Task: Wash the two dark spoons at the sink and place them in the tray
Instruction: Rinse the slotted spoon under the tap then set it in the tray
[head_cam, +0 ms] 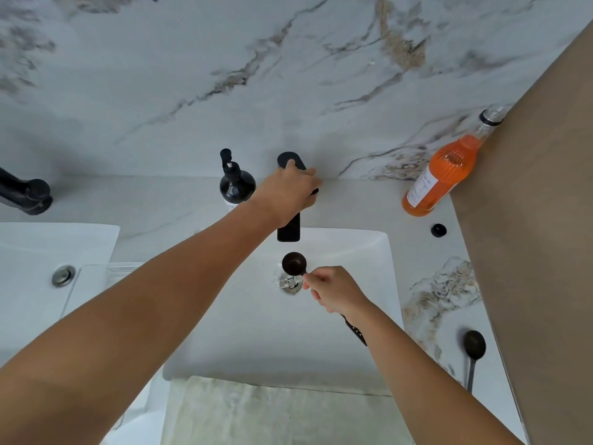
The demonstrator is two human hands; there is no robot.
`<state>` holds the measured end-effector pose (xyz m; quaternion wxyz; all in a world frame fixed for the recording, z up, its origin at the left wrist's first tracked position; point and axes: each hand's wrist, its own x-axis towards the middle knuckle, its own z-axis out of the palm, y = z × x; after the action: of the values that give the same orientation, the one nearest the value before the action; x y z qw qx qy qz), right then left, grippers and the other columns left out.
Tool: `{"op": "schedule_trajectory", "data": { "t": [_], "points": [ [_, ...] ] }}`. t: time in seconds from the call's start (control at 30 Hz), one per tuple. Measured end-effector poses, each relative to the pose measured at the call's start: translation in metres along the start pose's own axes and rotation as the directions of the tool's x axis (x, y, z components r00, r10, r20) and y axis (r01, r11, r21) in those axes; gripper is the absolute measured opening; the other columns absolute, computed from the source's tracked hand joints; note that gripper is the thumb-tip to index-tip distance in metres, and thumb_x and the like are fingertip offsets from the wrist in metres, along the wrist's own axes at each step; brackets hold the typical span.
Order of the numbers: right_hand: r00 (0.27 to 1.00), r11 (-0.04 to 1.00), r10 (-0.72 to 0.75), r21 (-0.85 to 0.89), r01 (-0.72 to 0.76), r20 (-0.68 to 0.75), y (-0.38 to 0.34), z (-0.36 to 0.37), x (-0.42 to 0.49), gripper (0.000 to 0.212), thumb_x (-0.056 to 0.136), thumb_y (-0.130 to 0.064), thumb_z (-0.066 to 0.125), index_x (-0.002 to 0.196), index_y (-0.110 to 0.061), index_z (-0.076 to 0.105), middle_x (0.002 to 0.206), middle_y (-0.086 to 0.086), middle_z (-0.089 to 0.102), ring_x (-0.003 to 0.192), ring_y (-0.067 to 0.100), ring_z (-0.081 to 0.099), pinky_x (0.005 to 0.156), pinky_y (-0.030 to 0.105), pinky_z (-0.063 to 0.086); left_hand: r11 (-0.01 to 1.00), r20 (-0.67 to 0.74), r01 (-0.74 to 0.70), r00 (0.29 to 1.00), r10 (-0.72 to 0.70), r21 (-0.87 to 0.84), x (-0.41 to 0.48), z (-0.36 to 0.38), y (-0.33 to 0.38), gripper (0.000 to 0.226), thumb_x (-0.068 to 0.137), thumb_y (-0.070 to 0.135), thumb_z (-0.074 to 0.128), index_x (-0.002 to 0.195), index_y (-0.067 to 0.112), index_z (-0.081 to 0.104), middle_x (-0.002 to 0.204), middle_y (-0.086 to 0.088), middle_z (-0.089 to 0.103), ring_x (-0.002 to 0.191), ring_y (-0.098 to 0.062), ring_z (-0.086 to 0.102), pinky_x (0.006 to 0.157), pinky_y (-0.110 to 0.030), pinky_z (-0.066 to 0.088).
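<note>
- The left hand (288, 187), reaching up to the centre of the frame, has its grip clenched over the lever of the black faucet (288, 231); I judge it is working the tap, though no clear stream shows under the spout.
- The right hand (333, 292), just right of centre, has its grip closed on the handle of the first dark spoon (294, 263). The bowl of that spoon sits below the spout and above the drain (289, 283) of the white sink (369, 252), and the handle's end pokes out behind the wrist.
- The second dark spoon (474, 345) lies on the surface at the lower right of the frame, well apart from the sink, and no hand touches it.
- A clear tray (96, 268) seems to sit at the left of the frame, between the two basins; its edges are faint and I see no spoon in it.
- Judged from this, the task is at an early stage: the first spoon is at the rinsing step and is not yet placed.
- Left to do: finish washing this spoon, carry it leftward to the tray, then pick up, wash and place the second.
- The soap dispenser (236, 184) stands just left of the faucet, and the orange bottle (444, 175) leans at the upper right.
</note>
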<state>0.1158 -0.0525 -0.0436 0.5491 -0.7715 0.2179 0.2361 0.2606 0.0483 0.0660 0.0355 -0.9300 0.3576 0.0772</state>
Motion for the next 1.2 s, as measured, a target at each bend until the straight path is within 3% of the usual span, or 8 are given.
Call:
{"op": "schedule_trajectory", "data": {
  "t": [0.13, 0.23, 0.77, 0.9, 1.0, 1.07, 1.13, 1.2],
  "points": [
    [1.000, 0.999, -0.021, -0.024, 0.021, -0.001, -0.004, 0.000, -0.001, 0.032, 0.092, -0.023, 0.055, 0.062, -0.019, 0.063, 0.056, 0.001, 0.047, 0.044, 0.017, 0.033, 0.042, 0.021, 0.028, 0.997, -0.028, 0.006, 1.000, -0.009, -0.073, 0.002, -0.007, -0.005, 0.026, 0.102, 0.017, 0.041, 0.118, 0.006, 0.058, 0.125, -0.014, 0.060, 0.107, -0.034, 0.055, 0.086, -0.046, 0.050],
    [0.999, 0.999, -0.033, -0.036, 0.033, -0.001, -0.005, -0.001, -0.001, 0.033, 0.093, -0.023, 0.055, 0.062, -0.020, 0.063, 0.059, 0.002, 0.046, 0.048, 0.017, 0.033, 0.044, 0.022, 0.027, 0.981, -0.056, 0.030, 0.998, -0.042, -0.192, 0.004, -0.015, -0.013, 0.021, 0.099, 0.014, 0.045, 0.109, 0.004, 0.060, 0.105, -0.017, 0.063, 0.093, -0.038, 0.061, 0.083, -0.046, 0.051],
    [0.999, 0.999, -0.030, -0.037, 0.029, -0.017, -0.015, 0.001, 0.007, 0.035, 0.094, -0.022, 0.056, 0.060, -0.020, 0.063, 0.044, -0.012, 0.047, 0.044, 0.017, 0.032, 0.043, 0.022, 0.026, 0.975, -0.067, -0.021, 0.998, 0.007, -0.220, 0.005, -0.018, -0.018, 0.016, 0.094, 0.006, 0.046, 0.100, -0.001, 0.060, 0.094, -0.018, 0.063, 0.085, -0.039, 0.059, 0.080, -0.048, 0.052],
    [1.000, 0.999, -0.024, -0.042, 0.024, -0.014, -0.017, 0.001, 0.008, 0.035, 0.094, -0.022, 0.055, 0.060, -0.020, 0.063, 0.053, -0.001, 0.045, 0.045, 0.018, 0.031, 0.043, 0.022, 0.026, 0.957, -0.144, -0.064, 0.989, 0.024, -0.284, 0.007, -0.010, -0.024, 0.018, 0.094, 0.013, 0.053, 0.103, 0.003, 0.064, 0.090, -0.012, 0.064, 0.082, -0.033, 0.058, 0.080, -0.044, 0.051],
    [0.999, 0.999, -0.028, -0.042, 0.027, -0.018, -0.015, 0.000, 0.008, 0.033, 0.093, -0.022, 0.055, 0.062, -0.018, 0.063, 0.052, -0.002, 0.045, 0.045, 0.018, 0.031, 0.044, 0.022, 0.026, 0.703, -0.303, -0.021, 0.911, -0.279, -0.711, -0.013, 0.005, -0.029, 0.017, 0.089, 0.030, 0.066, 0.101, 0.021, 0.074, 0.089, 0.003, 0.073, 0.085, -0.017, 0.066, 0.085, -0.028, 0.053],
    [0.999, 0.999, -0.035, -0.041, 0.033, -0.028, -0.013, -0.001, 0.009, 0.032, 0.094, -0.021, 0.055, 0.063, -0.017, 0.063, 0.047, -0.008, 0.047, 0.043, 0.015, 0.033, 0.043, 0.021, 0.027, 0.387, -0.256, 0.046, 0.676, -0.691, -0.921, -0.040, 0.031, -0.028, 0.020, 0.088, 0.036, 0.060, 0.079, 0.021, 0.069, 0.076, 0.010, 0.072, 0.074, -0.009, 0.066, 0.074, -0.027, 0.052],
    [0.999, 0.999, -0.034, -0.028, 0.034, -0.034, -0.012, -0.001, 0.011, 0.032, 0.094, -0.020, 0.054, 0.064, -0.016, 0.063, 0.043, -0.012, 0.048, 0.038, 0.009, 0.034, 0.041, 0.018, 0.027, 0.039, 0.023, 0.128, 0.454, -0.891, -0.991, -0.067, 0.068, -0.016, 0.028, 0.089, 0.033, 0.055, 0.069, 0.015, 0.063, 0.066, 0.004, 0.069, 0.064, -0.014, 0.062, 0.068, -0.034, 0.052],
    [0.999, 1.000, -0.029, -0.002, 0.029, -0.033, -0.011, 0.001, 0.013, 0.033, 0.096, -0.019, 0.054, 0.065, -0.015, 0.063, 0.041, -0.012, 0.047, 0.035, 0.007, 0.034, 0.039, 0.017, 0.027, -0.324, 0.379, 0.196, 0.505, -0.776, -0.925, -0.082, 0.100, 0.006, 0.024, 0.095, 0.026, 0.057, 0.080, 0.010, 0.064, 0.081, -0.009, 0.068, 0.066, -0.020, 0.061, 0.070, -0.038, 0.056]
  ]
}}
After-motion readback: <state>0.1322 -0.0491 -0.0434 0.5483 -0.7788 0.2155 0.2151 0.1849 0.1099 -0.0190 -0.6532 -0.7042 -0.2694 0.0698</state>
